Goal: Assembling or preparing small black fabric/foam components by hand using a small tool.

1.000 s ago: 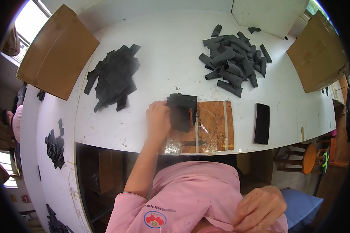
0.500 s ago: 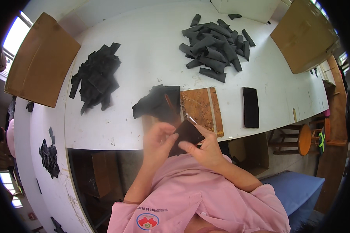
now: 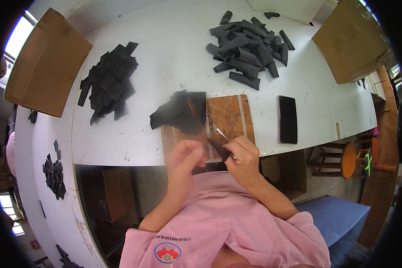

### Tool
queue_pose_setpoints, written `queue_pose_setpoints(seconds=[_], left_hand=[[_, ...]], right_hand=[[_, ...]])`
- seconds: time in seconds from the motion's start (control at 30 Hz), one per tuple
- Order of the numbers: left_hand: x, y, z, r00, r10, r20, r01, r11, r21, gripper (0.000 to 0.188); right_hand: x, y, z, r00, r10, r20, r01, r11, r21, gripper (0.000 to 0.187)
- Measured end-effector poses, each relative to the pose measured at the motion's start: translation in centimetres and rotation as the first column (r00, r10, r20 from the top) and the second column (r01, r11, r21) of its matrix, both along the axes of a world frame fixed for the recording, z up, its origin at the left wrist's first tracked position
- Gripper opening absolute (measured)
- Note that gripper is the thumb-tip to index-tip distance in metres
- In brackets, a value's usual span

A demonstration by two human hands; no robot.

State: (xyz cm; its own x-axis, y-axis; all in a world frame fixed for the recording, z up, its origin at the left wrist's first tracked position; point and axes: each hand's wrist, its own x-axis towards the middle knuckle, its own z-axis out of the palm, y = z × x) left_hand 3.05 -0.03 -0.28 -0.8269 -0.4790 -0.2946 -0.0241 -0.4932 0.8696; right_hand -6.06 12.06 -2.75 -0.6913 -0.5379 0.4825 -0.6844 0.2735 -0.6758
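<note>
In my right hand [image 3: 243,157] a small dark piece of cloth [image 3: 219,148] is pinched between thumb and fingers, seen nearly edge-on. My left hand [image 3: 186,157] is just left of it, fingers loosely curled and thumb apart, with nothing visible in it. A thin shiny strip [image 3: 219,132] reaches toward my right fingertips; whether I hold it is unclear. Both hands are over the near edge of a brown board [image 3: 231,114]. On the board's left part lie flat black cloth pieces [image 3: 176,114], with a slim reddish-brown stick [image 3: 193,110] on top.
A heap of rolled dark tubes [image 3: 248,49] is at the back. Flat black pieces [image 3: 109,85] are piled at left, a smaller pile [image 3: 53,176] on the side table. A phone [image 3: 288,119] lies right; cardboard boxes [image 3: 47,62] flank the white table [image 3: 165,58].
The cloth piece has turned from showing its broad face to nearly edge-on. My left fingers have come away from it, and my right hand has shifted its grip, knuckles now up.
</note>
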Motion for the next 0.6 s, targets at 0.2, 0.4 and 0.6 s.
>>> queue_pose_setpoints(seconds=[0.2,0.4,0.6], left_hand=[[-0.3,-0.1,-0.1,0.997,-0.018,0.075,0.018,1.000,-0.006,0.012],[-0.9,-0.5,-1.0,0.994,-0.016,0.105,0.021,0.999,-0.048,0.005],[-1.4,-0.4,-2.2,0.992,0.008,0.127,0.017,0.979,-0.201,0.004]], right_hand=[[-0.2,0.0,-0.4,0.983,0.030,-0.180,-0.021,0.998,0.054,0.018],[-0.6,0.4,-0.3,0.915,0.063,-0.398,0.005,0.986,0.167,0.013],[-0.9,1.3,-0.8,0.975,0.182,-0.125,-0.157,0.970,0.186,0.029]])
